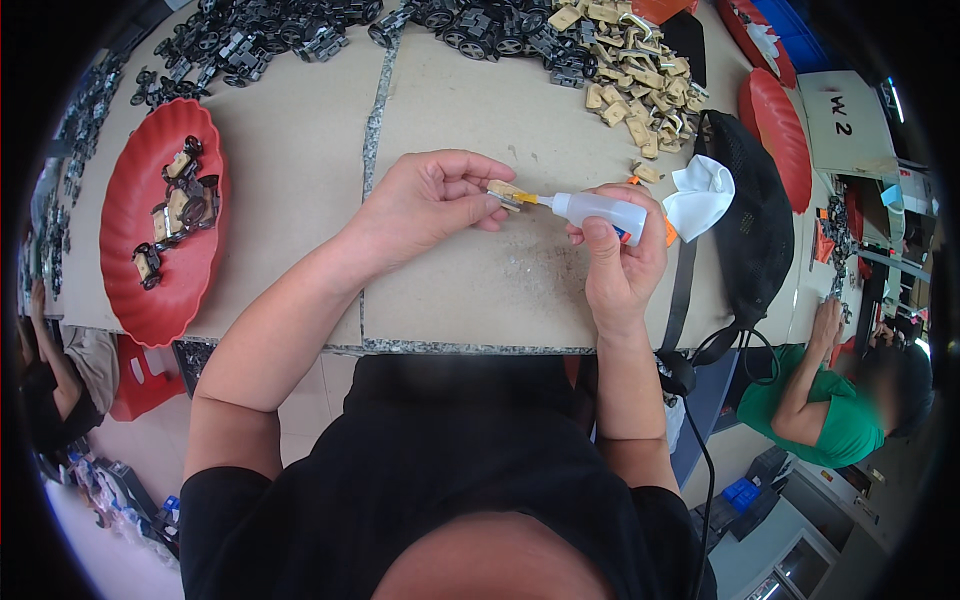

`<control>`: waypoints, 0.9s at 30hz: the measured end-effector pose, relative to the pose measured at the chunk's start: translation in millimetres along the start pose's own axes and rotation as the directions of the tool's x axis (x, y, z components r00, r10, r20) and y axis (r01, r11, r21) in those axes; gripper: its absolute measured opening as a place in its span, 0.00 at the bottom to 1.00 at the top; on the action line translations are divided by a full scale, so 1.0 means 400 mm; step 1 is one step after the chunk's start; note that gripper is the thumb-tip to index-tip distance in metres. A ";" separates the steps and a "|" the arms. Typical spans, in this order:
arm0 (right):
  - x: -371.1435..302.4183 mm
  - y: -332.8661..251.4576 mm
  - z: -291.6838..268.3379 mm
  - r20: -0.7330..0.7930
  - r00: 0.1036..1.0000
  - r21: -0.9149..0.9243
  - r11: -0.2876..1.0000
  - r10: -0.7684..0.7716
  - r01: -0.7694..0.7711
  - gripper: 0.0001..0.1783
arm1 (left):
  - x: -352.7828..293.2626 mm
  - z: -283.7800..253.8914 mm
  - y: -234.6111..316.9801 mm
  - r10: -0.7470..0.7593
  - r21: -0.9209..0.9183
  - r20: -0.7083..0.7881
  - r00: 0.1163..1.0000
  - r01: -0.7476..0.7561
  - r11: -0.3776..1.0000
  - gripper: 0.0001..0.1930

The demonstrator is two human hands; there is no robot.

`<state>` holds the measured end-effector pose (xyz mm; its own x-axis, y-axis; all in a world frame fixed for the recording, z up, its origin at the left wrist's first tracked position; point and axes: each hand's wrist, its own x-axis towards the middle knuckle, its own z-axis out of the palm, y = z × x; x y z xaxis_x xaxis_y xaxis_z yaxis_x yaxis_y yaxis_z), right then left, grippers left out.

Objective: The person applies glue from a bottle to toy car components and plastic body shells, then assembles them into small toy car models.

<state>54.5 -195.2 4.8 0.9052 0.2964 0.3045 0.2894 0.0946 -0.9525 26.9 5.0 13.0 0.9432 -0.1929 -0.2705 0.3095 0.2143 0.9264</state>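
Between the thumb and fingers of my left hand (430, 202) is a small tan toy car body (502, 187), partly covered by the fingertips. My right hand (625, 270) is wrapped round a translucent white squeeze bottle (608, 212), tilted almost level. Its yellow nozzle points left and meets the car body; whether any liquid comes out is too small to see. Left of my left forearm, a red oval scalloped tray (122, 235) holds several small assembled toy cars (180, 215) in tan and black.
Black toy car chassis (480, 30) are heaped along the far side, beside a pile of tan car bodies (640, 85). A white cloth (700, 200) and a black mesh bag (758, 230) lie at the right. Another red tray (775, 135) stands beyond. A co-worker in green (825, 415) sits at far right.
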 end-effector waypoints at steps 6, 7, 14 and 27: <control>-0.002 0.006 -0.003 -0.008 1.000 -0.022 1.000 -0.009 0.009 0.14 | 0.003 0.003 0.000 0.000 0.001 0.006 1.000 0.000 1.000 0.14; -0.001 0.007 -0.003 -0.008 1.000 -0.022 1.000 -0.008 0.008 0.14 | 0.003 0.002 -0.001 -0.001 -0.004 0.011 1.000 0.001 1.000 0.14; 0.002 0.004 0.000 -0.003 0.999 -0.092 0.995 -0.044 0.044 0.14 | 0.002 0.004 0.001 0.007 0.005 0.002 1.000 -0.007 1.000 0.14; 0.003 0.004 0.003 -0.002 0.981 -0.231 0.955 -0.192 0.187 0.14 | 0.001 0.002 0.002 -0.007 -0.026 0.011 1.000 0.007 1.000 0.13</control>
<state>55.5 -193.5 3.4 0.8334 0.2705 0.4819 0.5170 -0.0737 -0.8528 27.3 4.3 13.8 0.9397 -0.2046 -0.2742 0.3194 0.2373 0.9174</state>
